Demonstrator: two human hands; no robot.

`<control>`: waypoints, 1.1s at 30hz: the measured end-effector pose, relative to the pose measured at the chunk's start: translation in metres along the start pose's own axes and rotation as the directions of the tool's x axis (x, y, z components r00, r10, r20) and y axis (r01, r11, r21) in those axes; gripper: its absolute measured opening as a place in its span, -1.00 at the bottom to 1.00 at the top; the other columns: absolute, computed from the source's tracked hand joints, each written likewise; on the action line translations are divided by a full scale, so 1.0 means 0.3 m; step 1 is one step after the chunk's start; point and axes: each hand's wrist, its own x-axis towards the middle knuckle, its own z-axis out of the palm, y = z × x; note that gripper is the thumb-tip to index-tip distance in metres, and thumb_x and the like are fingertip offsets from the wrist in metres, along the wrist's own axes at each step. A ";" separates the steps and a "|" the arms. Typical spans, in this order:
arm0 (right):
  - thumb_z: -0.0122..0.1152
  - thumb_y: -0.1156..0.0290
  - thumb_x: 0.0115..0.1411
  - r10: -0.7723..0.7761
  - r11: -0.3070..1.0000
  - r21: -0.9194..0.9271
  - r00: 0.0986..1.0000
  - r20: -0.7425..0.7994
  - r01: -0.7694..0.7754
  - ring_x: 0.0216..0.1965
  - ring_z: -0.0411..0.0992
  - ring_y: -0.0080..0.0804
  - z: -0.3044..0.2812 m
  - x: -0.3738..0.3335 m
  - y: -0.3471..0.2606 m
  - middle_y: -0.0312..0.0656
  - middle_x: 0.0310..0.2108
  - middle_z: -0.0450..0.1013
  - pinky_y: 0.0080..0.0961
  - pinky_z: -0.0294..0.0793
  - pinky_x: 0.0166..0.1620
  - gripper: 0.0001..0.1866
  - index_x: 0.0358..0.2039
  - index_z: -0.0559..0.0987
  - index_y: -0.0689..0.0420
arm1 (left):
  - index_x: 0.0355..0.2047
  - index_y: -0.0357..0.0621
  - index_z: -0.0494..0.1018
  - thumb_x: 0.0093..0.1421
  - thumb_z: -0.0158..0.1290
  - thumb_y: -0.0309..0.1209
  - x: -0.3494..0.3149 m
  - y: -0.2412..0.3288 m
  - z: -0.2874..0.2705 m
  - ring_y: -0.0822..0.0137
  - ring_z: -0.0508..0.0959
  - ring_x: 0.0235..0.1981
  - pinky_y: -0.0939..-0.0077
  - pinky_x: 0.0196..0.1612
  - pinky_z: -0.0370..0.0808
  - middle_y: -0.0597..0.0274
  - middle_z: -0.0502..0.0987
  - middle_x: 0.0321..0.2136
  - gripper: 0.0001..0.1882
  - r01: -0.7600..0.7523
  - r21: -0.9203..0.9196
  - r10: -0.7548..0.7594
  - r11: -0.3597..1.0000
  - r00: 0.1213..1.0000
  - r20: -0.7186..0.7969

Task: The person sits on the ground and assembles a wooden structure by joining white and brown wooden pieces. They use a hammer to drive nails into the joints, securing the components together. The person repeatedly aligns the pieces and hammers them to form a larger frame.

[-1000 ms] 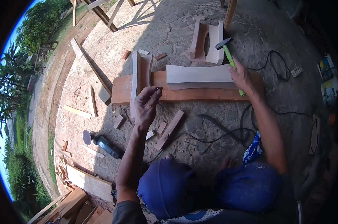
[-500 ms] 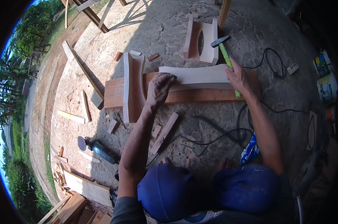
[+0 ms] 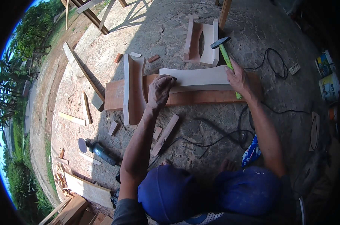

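On the near left, the grinder point(image 3: 104, 154) lies on the ground, well apart from your work; leave it there. Farther off, a curved piece point(image 3: 129, 90) crosses the plank point(image 3: 113, 95) toward its left end; keep your forearm from nudging it. Your left hand point(image 3: 158, 92) is over the left end of the board point(image 3: 201, 76), thumb and fingers pinching a dark bit point(image 3: 173, 78) too small to identify; a light, steady pinch should serve best. The board lies along the plank, between your hands; check that it doesn't rock. Your right hand point(image 3: 239, 78), by the board's right end, has its fingers wrapped around the hammer point(image 3: 225, 55), its head to the far side; keep that head clear of your left fingertips. Whether either hand presses the board, I cannot tell.
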 end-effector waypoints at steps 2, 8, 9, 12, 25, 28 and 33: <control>0.01 0.18 0.40 -0.009 1.000 0.002 1.000 -0.019 0.009 -0.47 0.51 -0.32 0.001 -0.002 0.006 -0.07 -0.45 0.47 -0.31 0.51 -0.30 -0.43 0.36 0.29 0.09 | -0.15 -0.23 0.64 0.33 0.14 -0.40 0.003 0.005 0.003 0.23 0.61 -0.10 0.43 0.02 0.51 0.12 0.62 -0.18 -0.81 -0.008 0.020 0.008 1.000 1.000 0.005; 0.06 0.33 0.37 -0.266 0.961 -0.131 0.948 -0.177 0.245 -0.28 0.58 0.04 0.021 -0.020 0.058 0.09 -0.22 0.52 -0.13 0.53 -0.17 -0.44 0.35 0.25 0.08 | -0.17 -0.22 0.63 0.32 0.14 -0.42 0.006 -0.003 0.017 0.21 0.62 -0.12 0.39 -0.01 0.53 0.12 0.64 -0.19 -0.83 -0.068 0.078 0.070 0.995 0.998 -0.013; 0.07 0.37 0.36 -0.316 0.945 -0.152 0.929 -0.192 0.290 -0.24 0.58 0.10 0.026 -0.027 0.062 0.12 -0.18 0.52 -0.11 0.53 -0.15 -0.44 0.35 0.24 0.08 | -0.17 -0.22 0.63 0.31 0.14 -0.42 0.006 -0.009 0.022 0.20 0.63 -0.12 0.38 -0.02 0.54 0.12 0.64 -0.20 -0.83 -0.076 0.072 0.078 0.995 0.997 -0.022; 0.08 0.43 0.35 -0.289 0.957 -0.036 0.953 -0.090 0.287 -0.16 0.57 0.21 0.086 -0.137 -0.070 0.19 -0.12 0.51 -0.08 0.53 -0.13 -0.45 0.33 0.25 0.08 | -0.20 -0.22 0.63 0.29 0.15 -0.44 -0.010 -0.027 0.011 0.13 0.63 -0.14 0.31 -0.05 0.55 0.10 0.64 -0.22 -0.85 -0.096 0.085 0.101 0.992 0.993 -0.059; 0.06 0.63 0.30 -0.466 0.860 -0.136 0.866 0.181 0.492 -0.19 0.58 0.19 0.158 -0.326 -0.259 0.27 -0.17 0.53 -0.04 0.61 -0.21 -0.25 0.47 0.12 0.03 | -0.19 -0.22 0.63 0.25 0.17 -0.49 -0.011 -0.022 0.023 0.12 0.63 -0.14 0.32 -0.05 0.56 0.09 0.65 -0.19 -0.85 -0.123 0.137 0.133 0.983 0.989 -0.062; 0.06 0.65 0.27 -0.526 0.821 -0.163 0.836 0.157 0.548 -0.22 0.59 0.17 0.157 -0.326 -0.284 0.24 -0.19 0.54 -0.05 0.61 -0.23 -0.25 0.46 0.12 0.09 | -0.23 -0.16 0.64 0.22 0.17 -0.48 -0.015 -0.024 0.026 0.04 0.63 -0.17 0.25 -0.10 0.56 0.09 0.65 -0.22 -0.87 -0.138 0.125 0.151 0.983 0.983 -0.103; 0.08 0.63 0.31 -0.438 0.834 -0.248 0.865 0.247 0.493 -0.18 0.58 0.21 0.133 -0.342 -0.342 0.24 -0.19 0.54 -0.05 0.58 -0.17 -0.28 0.46 0.15 0.08 | -0.25 -0.13 0.66 0.17 0.17 -0.50 -0.017 -0.019 0.027 0.01 0.63 -0.19 0.22 -0.11 0.56 0.10 0.65 -0.23 -0.86 -0.154 0.136 0.169 0.979 0.980 -0.107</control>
